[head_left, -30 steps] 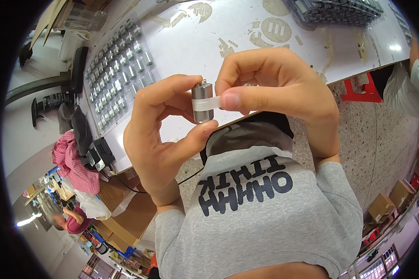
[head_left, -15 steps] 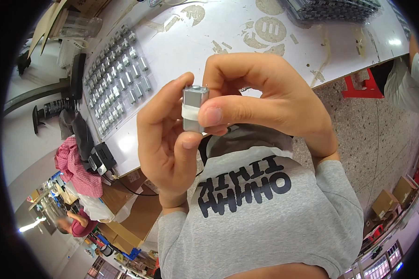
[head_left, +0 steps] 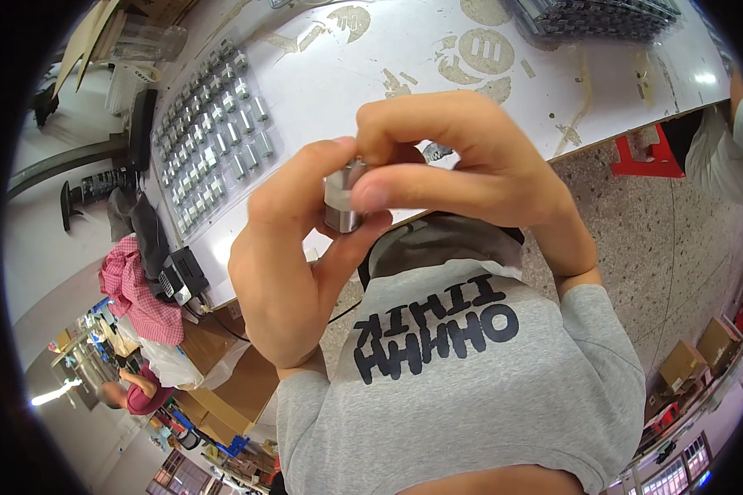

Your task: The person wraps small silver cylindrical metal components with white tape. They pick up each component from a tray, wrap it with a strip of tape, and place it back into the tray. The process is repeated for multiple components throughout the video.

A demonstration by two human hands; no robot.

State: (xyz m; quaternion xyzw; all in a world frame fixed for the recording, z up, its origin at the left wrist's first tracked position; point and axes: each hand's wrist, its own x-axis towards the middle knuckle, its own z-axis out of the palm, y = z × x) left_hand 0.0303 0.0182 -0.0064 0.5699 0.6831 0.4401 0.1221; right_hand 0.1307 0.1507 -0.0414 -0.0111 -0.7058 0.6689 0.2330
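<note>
Between my two hands, above the near edge of the table, is a small silver motor-like metal can (head_left: 339, 218) with a white band around its middle. My left hand (head_left: 276, 239) grips it from the left, its index finger near the top end and its thumb by the lower end. From the right, my right hand (head_left: 512, 169) presses its thumb on the banded side, the bent index finger at the top end. The fingers partly cover the can. At the left, a clear plastic tray (head_left: 253, 186) holds rows of similar silver cans, many with white bands.
Stacked trays of dark parts (head_left: 594, 23) stand at the far right of the white table (head_left: 330, 91). A black boxy device (head_left: 188, 275) and a pink checked cloth (head_left: 143, 293) lie at the left. A red stool (head_left: 648, 157) and another person's sleeve (head_left: 726, 161) appear right.
My left fingers have closed in over the top of the can, and the left thumb has moved to the right beneath it. The right index finger has come to its top end. More of the can is covered.
</note>
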